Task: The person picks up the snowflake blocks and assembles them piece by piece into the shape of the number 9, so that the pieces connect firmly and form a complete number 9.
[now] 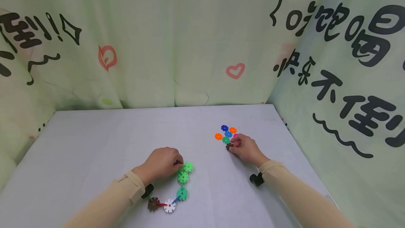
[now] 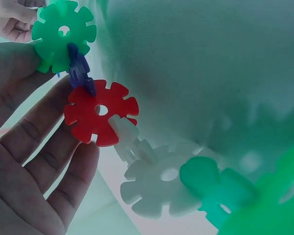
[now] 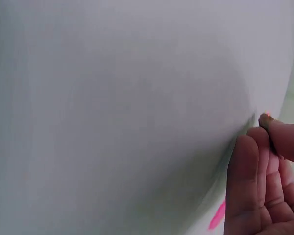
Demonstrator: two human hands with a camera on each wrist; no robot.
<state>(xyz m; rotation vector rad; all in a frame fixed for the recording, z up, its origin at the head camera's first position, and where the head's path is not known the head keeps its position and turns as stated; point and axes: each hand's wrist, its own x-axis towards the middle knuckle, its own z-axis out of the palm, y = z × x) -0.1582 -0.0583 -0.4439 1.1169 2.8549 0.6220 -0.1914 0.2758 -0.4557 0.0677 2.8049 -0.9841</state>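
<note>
A chain of slotted plastic flower discs hangs from my left hand (image 1: 164,163) and curves over the table in the head view. In the left wrist view, the thumb and fingertips pinch a green slotted disc (image 2: 81,32). Joined below it run a purple disc (image 2: 79,72), a red disc (image 2: 122,105) and a white disc (image 2: 149,193). A brown disc (image 1: 153,204) lies toward the chain's near end. At the right, my right hand (image 1: 248,149) pinches another brown disc (image 1: 229,146) between thumb and fingers, beside a small cluster of loose discs.
The loose cluster holds an orange disc (image 1: 218,136), a dark blue disc (image 1: 224,128), a green disc (image 1: 226,140) and others. All lie on a white-covered table (image 1: 104,140). Printed curtains (image 1: 196,45) hang behind it and along the sides.
</note>
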